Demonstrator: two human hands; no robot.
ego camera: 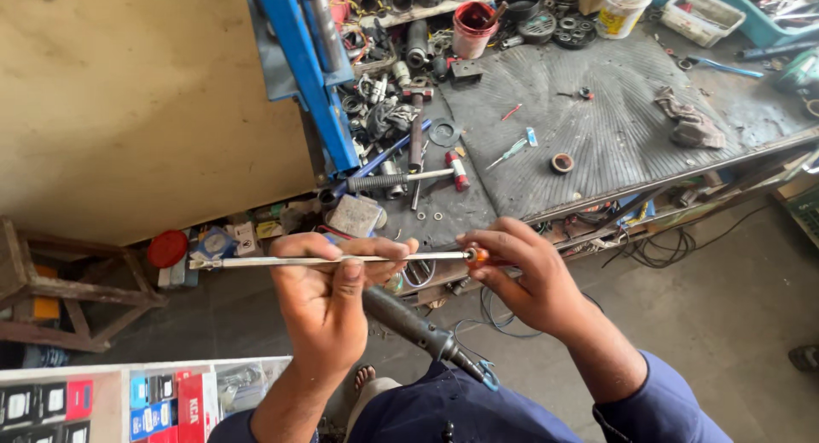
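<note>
A long thin metal rod lies level across the head view, with a clip-like end at its left tip and a small orange knob at its right tip. My left hand wraps around the rod's middle, thumb on top. My right hand pinches the orange knob with its fingertips. Beneath the hands a dark cylindrical tool with a blue tip rests slanted against my lap.
A workbench with a ribbed black mat carries a hammer, a red tub, a white bucket, rags and small parts. A blue metal frame rises at its left. A wooden stool stands far left; boxes sit bottom left.
</note>
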